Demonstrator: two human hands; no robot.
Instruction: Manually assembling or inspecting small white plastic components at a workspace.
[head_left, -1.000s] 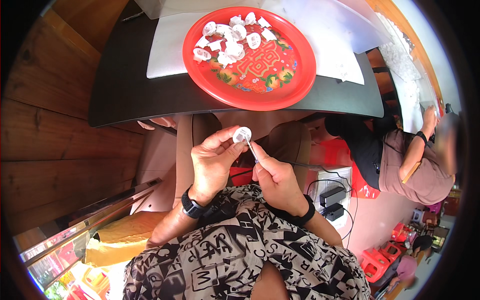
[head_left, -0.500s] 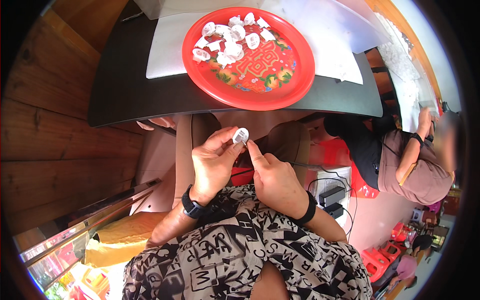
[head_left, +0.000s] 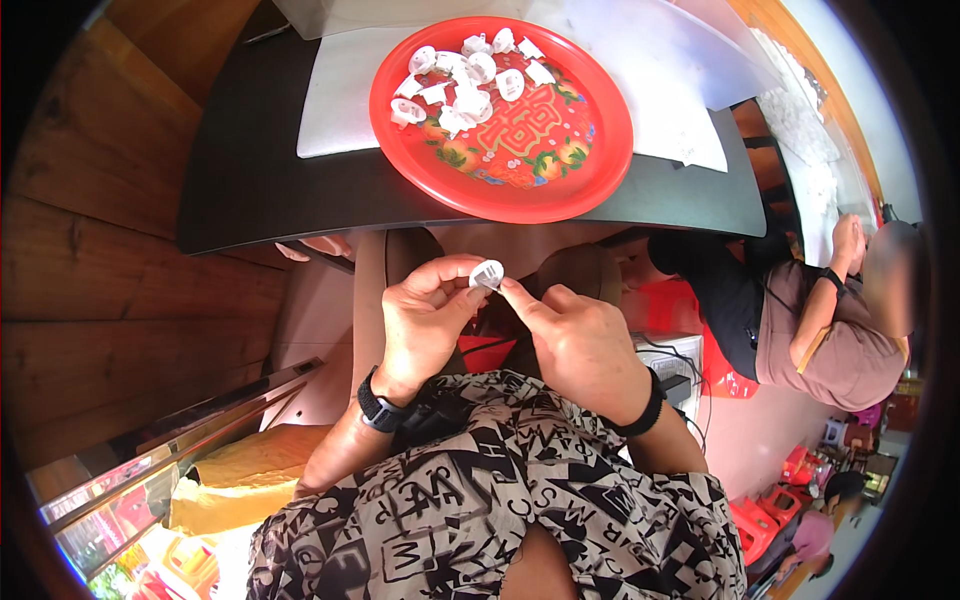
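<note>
Above my lap, a small round white plastic piece (head_left: 487, 271) with slots in its face is pinched between the thumb and fingers of my left hand (head_left: 420, 325). The index finger of my right hand (head_left: 590, 350) reaches to the lower right edge of that piece, and its other fingers are curled. My right thumb is hidden, so whatever this hand grips does not show. Beyond my hands, a red round tray (head_left: 607, 150) with a flower pattern carries several similar white plastic pieces (head_left: 472, 103), bunched at its far left.
The tray rests on a white sheet (head_left: 340, 100) over a black table (head_left: 240, 180). Clear plastic panels (head_left: 690, 50) stand behind it. Wooden boards (head_left: 120, 270) rise at the left. Another person (head_left: 840, 340) sits at the right, near a white box (head_left: 680, 350) with black cables.
My right hand has shifted slightly right and turned, its index finger still at the piece. The left hand keeps its pinch on the white piece, nearly in place.
</note>
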